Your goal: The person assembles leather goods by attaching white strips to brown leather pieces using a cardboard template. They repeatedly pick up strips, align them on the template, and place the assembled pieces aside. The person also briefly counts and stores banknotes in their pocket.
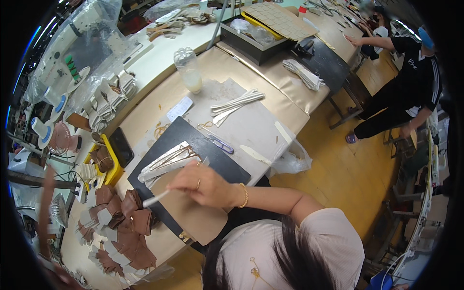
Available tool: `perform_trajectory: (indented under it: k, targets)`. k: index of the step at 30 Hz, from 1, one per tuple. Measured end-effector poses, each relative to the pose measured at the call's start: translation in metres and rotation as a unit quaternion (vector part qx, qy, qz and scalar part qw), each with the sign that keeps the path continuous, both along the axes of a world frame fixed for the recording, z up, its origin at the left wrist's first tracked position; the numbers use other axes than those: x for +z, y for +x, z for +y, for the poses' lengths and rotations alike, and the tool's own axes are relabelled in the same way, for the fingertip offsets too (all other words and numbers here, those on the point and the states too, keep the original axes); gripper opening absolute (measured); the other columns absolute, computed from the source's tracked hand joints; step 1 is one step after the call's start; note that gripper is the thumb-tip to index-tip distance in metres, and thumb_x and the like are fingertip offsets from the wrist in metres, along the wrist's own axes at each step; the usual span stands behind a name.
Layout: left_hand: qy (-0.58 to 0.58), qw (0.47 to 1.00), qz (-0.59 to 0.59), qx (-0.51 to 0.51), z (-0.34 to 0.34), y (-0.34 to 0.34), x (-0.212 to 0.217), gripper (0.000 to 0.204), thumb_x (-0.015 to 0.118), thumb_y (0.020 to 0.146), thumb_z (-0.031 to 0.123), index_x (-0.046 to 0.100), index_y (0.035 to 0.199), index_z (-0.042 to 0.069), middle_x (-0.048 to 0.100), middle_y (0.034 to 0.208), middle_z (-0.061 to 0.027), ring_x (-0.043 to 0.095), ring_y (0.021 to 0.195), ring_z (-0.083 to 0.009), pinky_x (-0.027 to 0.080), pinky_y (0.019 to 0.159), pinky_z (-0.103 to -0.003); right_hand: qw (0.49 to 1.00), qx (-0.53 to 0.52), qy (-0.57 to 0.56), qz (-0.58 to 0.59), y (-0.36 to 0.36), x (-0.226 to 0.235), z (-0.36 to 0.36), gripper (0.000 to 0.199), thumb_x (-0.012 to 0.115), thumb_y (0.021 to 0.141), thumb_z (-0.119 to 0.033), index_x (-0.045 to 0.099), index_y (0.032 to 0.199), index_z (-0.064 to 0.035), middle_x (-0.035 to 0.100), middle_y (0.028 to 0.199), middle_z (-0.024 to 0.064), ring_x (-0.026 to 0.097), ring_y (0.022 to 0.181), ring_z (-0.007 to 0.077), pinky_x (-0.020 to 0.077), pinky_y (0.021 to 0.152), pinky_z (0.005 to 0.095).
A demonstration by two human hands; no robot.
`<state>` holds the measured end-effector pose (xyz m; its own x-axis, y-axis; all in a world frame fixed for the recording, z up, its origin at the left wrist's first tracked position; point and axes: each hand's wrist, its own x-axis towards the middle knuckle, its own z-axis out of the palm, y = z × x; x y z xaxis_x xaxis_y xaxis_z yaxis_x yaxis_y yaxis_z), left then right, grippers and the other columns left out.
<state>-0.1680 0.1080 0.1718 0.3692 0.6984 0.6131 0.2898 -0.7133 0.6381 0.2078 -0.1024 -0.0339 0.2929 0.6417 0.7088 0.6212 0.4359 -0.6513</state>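
Note:
My right hand (203, 183) reaches in from the right over a dark board (181, 130). Its fingers are closed in a pinch on a slim white strip (157, 198) that points down and left. Directly below the hand, a tan sheet (200, 220) lies over the board's near edge. A bundle of white and brown strips (166, 162) rests on the board just beyond my fingers. Purple-handled thread snips (221, 144) lie at the board's right side. My left hand cannot be made out anywhere in the picture.
Brown and grey leather pieces (130, 237) are heaped at the lower left. A yellow tray (113, 162) and a dark phone (122, 146) sit behind them. A plastic bottle (188, 70) and white strips (237, 106) stand farther back. Another person (411, 82) stands at right.

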Motion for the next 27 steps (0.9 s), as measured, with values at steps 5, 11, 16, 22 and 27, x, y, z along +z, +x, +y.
perform_trajectory:
  k: [5, 11, 16, 22, 27]
  targets:
    - [-0.337, 0.906, -0.109, -0.233, -0.089, 0.096, -0.120, 0.030, 0.063, 0.082, 0.013, 0.057, 0.107, -0.003, 0.057, 0.092, -0.0126, 0.052, 0.054, -0.0130, 0.043, 0.052, -0.019, 0.988, -0.076, -0.073, 0.115, 0.037, -0.007, -0.027, 0.024, 0.057, 0.082, 0.004, 0.063, 0.104, -0.0061, 0.061, 0.085, 0.0067, 0.059, 0.070, 0.0168, 0.0470, 0.068, 0.0277]
    - [-0.580, 0.796, -0.061, -0.164, -0.127, 0.158, -0.181, 0.022, 0.062, 0.082, 0.000, 0.057, 0.102, -0.008, 0.059, 0.072, -0.0101, 0.058, 0.054, -0.0171, 0.048, 0.050, -0.025, 0.956, -0.087, -0.160, 0.231, 0.059, -0.008, -0.053, 0.019, 0.054, 0.087, 0.000, 0.062, 0.104, -0.0029, 0.062, 0.085, 0.0066, 0.058, 0.067, 0.0117, 0.0477, 0.061, 0.0246]
    - [-0.605, 0.776, -0.091, -0.152, -0.132, 0.155, -0.194, 0.019, 0.062, 0.082, 0.000, 0.057, 0.099, -0.007, 0.060, 0.076, -0.0110, 0.060, 0.058, -0.0181, 0.050, 0.055, -0.026, 0.964, -0.024, -0.160, 0.212, 0.048, 0.004, -0.046, 0.019, 0.054, 0.088, -0.001, 0.062, 0.104, -0.0027, 0.062, 0.086, 0.0062, 0.058, 0.067, 0.0105, 0.0477, 0.061, 0.0230]
    - [-0.596, 0.789, -0.059, -0.138, -0.138, 0.155, -0.203, 0.023, 0.060, 0.083, 0.001, 0.055, 0.104, -0.007, 0.062, 0.085, -0.0124, 0.061, 0.063, -0.0178, 0.051, 0.060, -0.027, 0.963, 0.044, -0.165, 0.209, 0.039, 0.019, -0.028, 0.018, 0.056, 0.086, 0.002, 0.064, 0.101, -0.0023, 0.062, 0.087, 0.0049, 0.057, 0.070, 0.0083, 0.0474, 0.061, 0.0210]
    - [-0.652, 0.739, -0.100, -0.137, -0.137, 0.151, -0.208, 0.019, 0.060, 0.084, 0.000, 0.057, 0.102, -0.006, 0.065, 0.076, -0.0156, 0.064, 0.065, -0.0172, 0.051, 0.061, -0.026, 0.899, 0.113, -0.261, 0.333, 0.035, 0.038, -0.030, 0.010, 0.066, 0.083, -0.006, 0.065, 0.091, -0.0007, 0.065, 0.081, 0.0014, 0.056, 0.070, 0.0056, 0.0451, 0.060, 0.0194]
